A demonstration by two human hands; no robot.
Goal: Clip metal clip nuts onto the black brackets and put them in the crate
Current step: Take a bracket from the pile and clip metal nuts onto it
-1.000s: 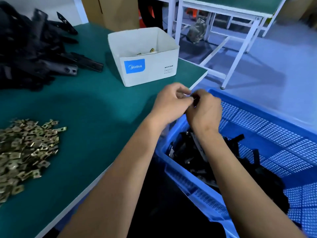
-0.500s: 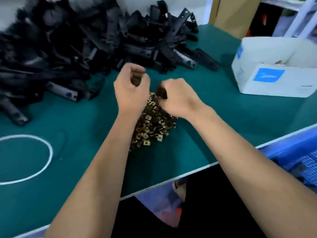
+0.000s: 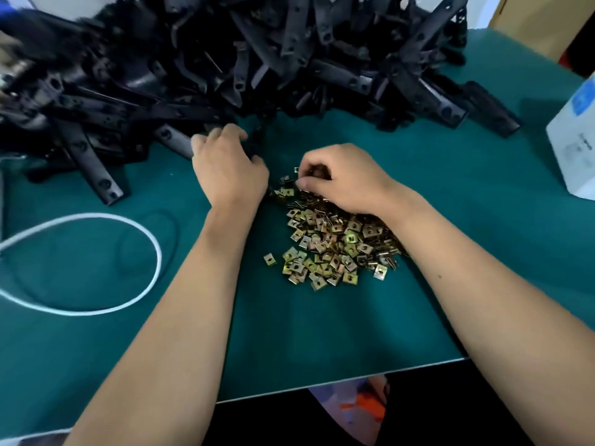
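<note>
Clip nuts (image 3: 335,246) lie in a brass-coloured heap mid desk (image 3: 322,333), w/ the black brackets (image 3: 257,59) piled along the far edge. Right hand (image 3: 341,178) sits on the heap's far end, grip narrow, fingers curled pinching at nuts. Left hand (image 3: 228,162) reaches the pile's near edge, fingers curled round a dark bracket; white cord loop (image 3: 96,262) lies left, white box (image 3: 576,140) right.

Heap of black brackets (image 3: 257,59) across table's far side, brass-coloured clip nuts (image 3: 335,249) piled just before it

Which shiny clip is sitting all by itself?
The clip left of the pile, near its bottom. Green table shows all round it; the others touch or overlap.
</note>
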